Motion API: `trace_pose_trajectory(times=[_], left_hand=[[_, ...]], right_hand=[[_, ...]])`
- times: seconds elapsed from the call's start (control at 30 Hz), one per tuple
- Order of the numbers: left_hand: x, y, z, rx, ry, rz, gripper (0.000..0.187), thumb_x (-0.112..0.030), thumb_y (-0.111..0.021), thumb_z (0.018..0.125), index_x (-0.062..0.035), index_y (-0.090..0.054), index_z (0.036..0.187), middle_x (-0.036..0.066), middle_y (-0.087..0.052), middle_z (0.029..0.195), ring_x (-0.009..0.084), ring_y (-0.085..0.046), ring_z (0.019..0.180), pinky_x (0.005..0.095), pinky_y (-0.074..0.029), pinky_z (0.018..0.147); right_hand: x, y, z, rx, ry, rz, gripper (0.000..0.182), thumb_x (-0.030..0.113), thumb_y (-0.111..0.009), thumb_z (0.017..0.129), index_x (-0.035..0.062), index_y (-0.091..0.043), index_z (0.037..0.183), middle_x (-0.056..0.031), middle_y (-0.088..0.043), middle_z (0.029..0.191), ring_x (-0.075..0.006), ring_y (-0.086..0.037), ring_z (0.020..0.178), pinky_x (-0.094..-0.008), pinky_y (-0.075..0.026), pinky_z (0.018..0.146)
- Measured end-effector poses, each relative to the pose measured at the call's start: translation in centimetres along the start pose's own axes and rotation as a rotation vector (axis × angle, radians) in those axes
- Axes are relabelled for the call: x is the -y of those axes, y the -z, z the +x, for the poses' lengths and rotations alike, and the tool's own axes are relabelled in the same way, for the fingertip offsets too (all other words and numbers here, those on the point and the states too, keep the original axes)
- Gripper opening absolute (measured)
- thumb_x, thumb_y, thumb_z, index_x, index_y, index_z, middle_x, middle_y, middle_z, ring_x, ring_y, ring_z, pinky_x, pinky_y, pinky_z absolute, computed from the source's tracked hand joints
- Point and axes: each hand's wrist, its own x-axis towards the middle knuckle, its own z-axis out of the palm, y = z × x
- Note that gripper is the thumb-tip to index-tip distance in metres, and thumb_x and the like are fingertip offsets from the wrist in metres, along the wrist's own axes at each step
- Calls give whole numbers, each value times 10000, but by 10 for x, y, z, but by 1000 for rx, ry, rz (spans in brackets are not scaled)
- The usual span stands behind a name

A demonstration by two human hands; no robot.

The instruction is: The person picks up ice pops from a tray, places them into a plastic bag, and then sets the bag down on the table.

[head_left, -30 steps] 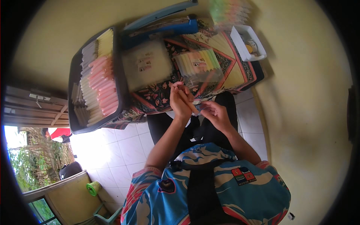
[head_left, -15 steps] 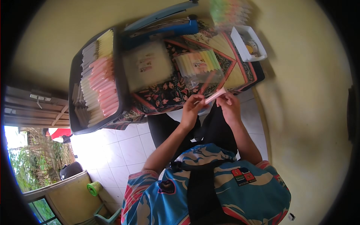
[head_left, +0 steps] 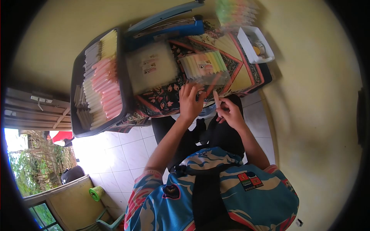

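My right hand (head_left: 230,112) has its fingers closed round the lower end of a slim pink stick (head_left: 216,99), which points up towards the table edge. My left hand (head_left: 190,102) reaches over the front edge of the cloth, fingers apart, fingertips right at the near end of a clear plastic bag (head_left: 216,80). Inside that bag lies a row of pastel sticks (head_left: 202,65) in cream, pink, yellow and green, with a printed label on top. Left of it rests a stack of clear flat bags (head_left: 151,69) with the same kind of label.
A dark tub (head_left: 124,82) of white, yellow and pink sticks stands at the left. Behind are a blue heat sealer (head_left: 169,34) with a raised arm, filled bags (head_left: 236,14) and a white box (head_left: 266,59) of small items. Patterned cloth (head_left: 169,96) covers the table.
My left hand has let go of the pink stick and moved forward and left to the bag. My right hand has lowered a little, and the stick has turned more upright.
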Motion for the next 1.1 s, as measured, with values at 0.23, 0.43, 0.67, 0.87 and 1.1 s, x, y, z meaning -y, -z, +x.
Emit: trace_pose_trajectory(times=[0.23,0.43,0.67,0.87,1.1], left_hand=[[10,-26,15,48,-102,192,232,-105,-718,753,-95,-670,979,89,-598,1006,302,-559,954,422,-423,829],[15,-38,18,-10,-93,142,123,-88,-688,761,-106,-682,883,53,-611,942,279,-569,889,411,-418,773],[11,-38,22,-59,-98,125,91,-76,-716,758,-88,-682,842,48,-617,857,268,-576,830,389,-426,739],[9,-39,20,-56,-83,107,104,-75,-723,757,-92,-684,852,50,-620,856,268,-576,832,389,-426,739],[7,-36,21,-55,-64,80,113,-65,-721,754,-86,-688,860,56,-618,852,272,-577,835,387,-426,742]], right_hand=[[-3,-14,12,-129,130,-212,226,-1,-669,844,-7,-560,1042,-128,-690,844,-176,-684,612,-286,-511,525],[-1,-25,35,-328,358,-475,68,14,-660,826,0,-633,886,-159,-669,782,-302,-677,635,-343,-509,563],[3,-32,52,-422,477,-551,107,-4,-624,833,14,-634,938,-150,-649,783,-343,-658,699,-384,-508,596],[13,-33,68,-453,626,-585,180,-32,-603,820,8,-608,996,-157,-629,872,-353,-645,750,-417,-511,643],[4,-35,80,-447,633,-810,205,-9,-596,827,-35,-575,1029,-189,-602,910,-384,-583,888,-446,-484,760]])
